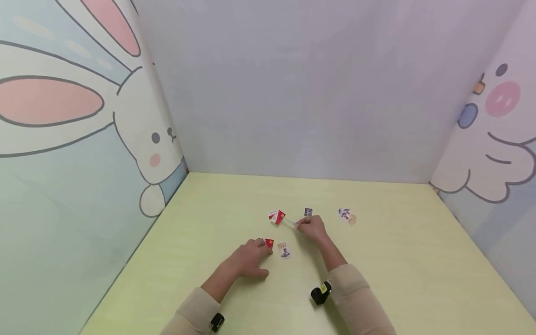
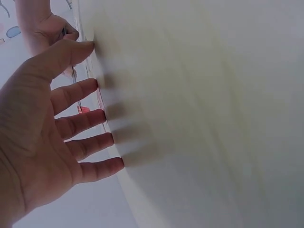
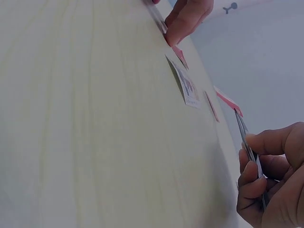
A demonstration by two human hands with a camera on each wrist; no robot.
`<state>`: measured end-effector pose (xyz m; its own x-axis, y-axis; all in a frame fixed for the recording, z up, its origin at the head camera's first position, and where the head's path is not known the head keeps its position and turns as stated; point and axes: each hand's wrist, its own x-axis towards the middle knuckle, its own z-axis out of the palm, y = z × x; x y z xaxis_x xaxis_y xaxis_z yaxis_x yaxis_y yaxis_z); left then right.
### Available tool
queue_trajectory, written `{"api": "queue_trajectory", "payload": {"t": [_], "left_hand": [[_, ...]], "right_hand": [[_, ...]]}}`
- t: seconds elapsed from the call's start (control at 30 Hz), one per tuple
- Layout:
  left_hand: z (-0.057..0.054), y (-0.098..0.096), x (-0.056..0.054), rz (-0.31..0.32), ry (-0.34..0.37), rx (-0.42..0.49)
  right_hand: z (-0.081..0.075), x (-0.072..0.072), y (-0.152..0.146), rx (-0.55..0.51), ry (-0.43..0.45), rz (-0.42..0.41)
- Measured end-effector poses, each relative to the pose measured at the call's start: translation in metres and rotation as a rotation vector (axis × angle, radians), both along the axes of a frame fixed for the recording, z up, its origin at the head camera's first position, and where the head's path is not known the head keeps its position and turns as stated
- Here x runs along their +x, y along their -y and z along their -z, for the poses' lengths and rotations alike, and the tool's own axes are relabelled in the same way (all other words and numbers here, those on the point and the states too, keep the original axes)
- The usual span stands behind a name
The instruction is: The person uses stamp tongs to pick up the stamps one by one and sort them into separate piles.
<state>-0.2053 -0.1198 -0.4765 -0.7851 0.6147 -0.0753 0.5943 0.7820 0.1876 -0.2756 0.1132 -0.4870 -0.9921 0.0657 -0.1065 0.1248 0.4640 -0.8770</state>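
Observation:
My right hand (image 1: 313, 228) pinches a pair of slim metal tweezers (image 3: 243, 130) between thumb and curled fingers. At their tips is a small red-and-white paper piece like a stamp (image 3: 228, 101), tilted up in the right wrist view. In the head view the tips meet a small fan of red and white pieces (image 1: 276, 217). My left hand (image 1: 250, 258) is spread with fingers extended, fingertips down at the table. Its fingers partly cover another red piece (image 1: 269, 243). Just right of them lies a pale piece with a dark printed figure (image 1: 284, 251), one edge lifted.
A dark small piece (image 1: 308, 212) lies beyond my right hand. Farther right is an overlapping group of pale printed pieces (image 1: 347, 216). The pale yellow table (image 1: 398, 260) meets a plain back wall (image 1: 301, 93) and side walls with cartoon animals.

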Motion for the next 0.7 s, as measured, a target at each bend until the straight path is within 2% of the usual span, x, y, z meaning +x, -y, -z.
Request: {"api": "queue_trajectory", "payload": {"t": [0.27,0.7], "left_hand": [[-0.004,0.0,-0.001,-0.009,0.021,0.005],[0.0,-0.002,-0.006,-0.017,0.044,0.003]], "right_hand": [[0.002,-0.008,0.007,0.007,0.01,0.019],[-0.001,-0.012,0.01,0.072,0.028,0.025]]}}
